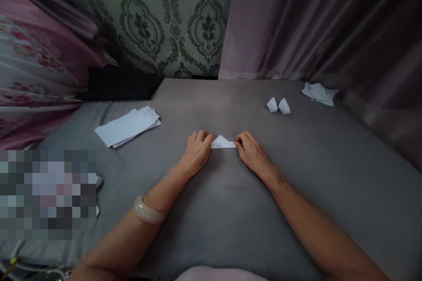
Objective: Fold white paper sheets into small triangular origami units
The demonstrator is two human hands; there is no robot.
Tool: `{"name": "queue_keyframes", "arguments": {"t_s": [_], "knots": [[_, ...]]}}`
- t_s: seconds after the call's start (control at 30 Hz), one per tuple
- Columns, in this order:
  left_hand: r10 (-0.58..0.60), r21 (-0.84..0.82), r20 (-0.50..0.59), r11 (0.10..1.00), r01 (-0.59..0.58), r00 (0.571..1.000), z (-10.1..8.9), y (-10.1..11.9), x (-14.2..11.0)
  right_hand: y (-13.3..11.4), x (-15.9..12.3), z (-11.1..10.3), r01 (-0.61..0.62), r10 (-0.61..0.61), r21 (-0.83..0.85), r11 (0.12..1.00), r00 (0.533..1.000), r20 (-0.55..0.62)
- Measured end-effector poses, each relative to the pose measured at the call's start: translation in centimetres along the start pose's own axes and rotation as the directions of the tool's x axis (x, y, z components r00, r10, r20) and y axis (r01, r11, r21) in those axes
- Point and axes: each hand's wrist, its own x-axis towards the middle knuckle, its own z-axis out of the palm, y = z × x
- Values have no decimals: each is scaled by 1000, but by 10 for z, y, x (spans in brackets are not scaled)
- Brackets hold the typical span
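A small piece of folded white paper [222, 143] is stretched between my two hands over the grey sheet. Its upper edge rises to a peak near the middle, and a narrow straight band runs along the bottom. At its left end my left hand [198, 151] is closed, pinching the paper by thumb and fingers. My right hand [251, 151] pinches the opposite end, fingers curled. The paper's two ends are hidden by my fingertips.
White paper sheets [128, 126] lie stacked to the left. Two small folded paper shapes [272, 105] stand at the back right, near crumpled paper [319, 93]. Black cloth [123, 84] covers the far left corner. Curtains [296, 22] hang along the right; a blurred-out patch [49, 193] sits at lower left.
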Motion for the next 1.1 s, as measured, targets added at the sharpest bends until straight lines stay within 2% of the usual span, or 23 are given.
{"name": "queue_keyframes", "arguments": {"t_s": [0.1, 0.2, 0.27, 0.37, 0.47, 0.57, 0.73, 1.0, 1.1], "knots": [[124, 61, 56, 990, -127, 991, -1, 5, 2, -2, 0, -2, 9, -9, -9, 1000, 1000, -6], [215, 71, 122, 972, -224, 969, -2, 7, 4, -13, -4, -4, 79, -81, -57, 995, 996, -26], [235, 73, 146, 966, -247, 961, -3, 8, 5, -25, -9, -4, 142, -144, -83, 986, 989, -28], [232, 84, 183, 965, -250, 955, -6, 11, 5, -46, -19, 1, 231, -228, -78, 970, 972, 50], [184, 119, 228, 969, -215, 956, -6, 18, 1, -58, -26, 8, 237, -227, -99, 967, 969, 98], [71, 186, 252, 975, -120, 965, -2, 31, -6, -60, -29, 11, 245, -232, -110, 963, 965, 122], [-37, 238, 215, 971, -16, 976, 3, 48, -15, -59, -31, 5, 267, -247, -163, 950, 960, 132], [-149, 269, 283, 960, 71, 947, -12, 52, -15, -58, -31, -3, 221, -193, -222, 950, 971, 144], [-153, 262, 279, 962, 79, 948, -15, 52, -15, -56, -30, -4, 206, -178, -238, 949, 975, 133]]}}
